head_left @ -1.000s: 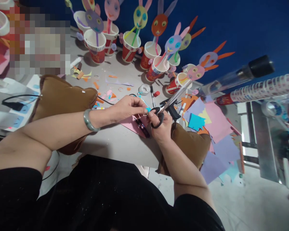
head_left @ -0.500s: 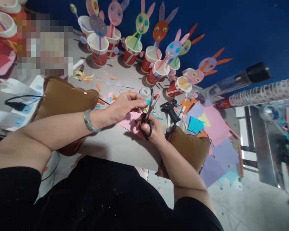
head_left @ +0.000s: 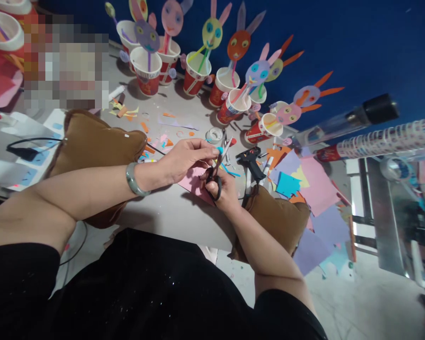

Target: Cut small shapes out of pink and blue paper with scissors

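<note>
Between thumb and fingers, my left hand (head_left: 194,158) pinches a small piece of blue paper (head_left: 220,150). My right hand (head_left: 224,186) grips a pair of scissors (head_left: 217,171) with black handles, its blades pointing up and away from me beside the blue paper. Whether the blades touch the paper I cannot tell. Under both hands lies a sheet of pink paper (head_left: 193,183), partly hidden by them. A roll of clear tape (head_left: 214,136) sits just beyond my fingertips. To the right of the scissors rests a black glue gun (head_left: 251,161).
Red paper cups (head_left: 194,78) with paper rabbit heads on straws line the back. Brown cushions lie under my left forearm (head_left: 95,141) and right forearm (head_left: 276,219). Coloured paper sheets (head_left: 315,184) pile up at right, near a long stack of cups (head_left: 382,137). Paper scraps (head_left: 125,111) litter the table.
My left hand has shifted slightly right, and the blue piece now sits close by the scissor blades. The blades look closer together than before. The camera view has moved a little.
</note>
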### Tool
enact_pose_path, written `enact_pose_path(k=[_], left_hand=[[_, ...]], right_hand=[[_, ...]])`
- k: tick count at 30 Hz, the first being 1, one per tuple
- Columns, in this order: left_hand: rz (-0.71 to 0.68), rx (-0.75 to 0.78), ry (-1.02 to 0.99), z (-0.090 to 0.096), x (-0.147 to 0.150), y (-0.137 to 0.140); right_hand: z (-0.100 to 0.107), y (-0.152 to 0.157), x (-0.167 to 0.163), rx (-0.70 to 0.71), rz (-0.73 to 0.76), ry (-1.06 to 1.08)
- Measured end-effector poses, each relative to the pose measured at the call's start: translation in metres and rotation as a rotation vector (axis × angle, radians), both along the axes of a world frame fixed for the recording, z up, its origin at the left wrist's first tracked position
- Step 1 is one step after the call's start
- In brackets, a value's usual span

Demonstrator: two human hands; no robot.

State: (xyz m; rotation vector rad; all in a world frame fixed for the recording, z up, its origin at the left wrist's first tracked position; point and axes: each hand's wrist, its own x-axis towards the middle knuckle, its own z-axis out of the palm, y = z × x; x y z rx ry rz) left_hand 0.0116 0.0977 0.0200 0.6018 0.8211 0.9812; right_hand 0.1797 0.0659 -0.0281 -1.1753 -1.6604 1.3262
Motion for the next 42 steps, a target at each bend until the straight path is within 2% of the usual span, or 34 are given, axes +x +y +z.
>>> enact_pose_path(k=[13, 20, 26, 36, 42], left_hand=[[-0.040, -0.056, -0.014, 0.001, 0.001, -0.003], [-0.039, -0.045, 0.004, 0.000, 0.000, -0.003], [-0.020, -0.033, 0.022, 0.000, 0.001, -0.001], [0.004, 0.086, 0.048, -0.005, -0.004, 0.005], [0.020, 0.150, 0.064, -0.007, -0.005, 0.007]], right_hand=[[0.001, -0.001, -0.003, -0.050, -0.027, 0.040], [0.005, -0.002, -0.004, -0.062, -0.033, 0.038], [0.000, -0.002, -0.003, -0.044, -0.049, 0.091], [0.003, 0.000, 0.003, -0.060, -0.005, 0.104], [0.003, 0.001, 0.008, -0.052, 0.043, 0.004]])
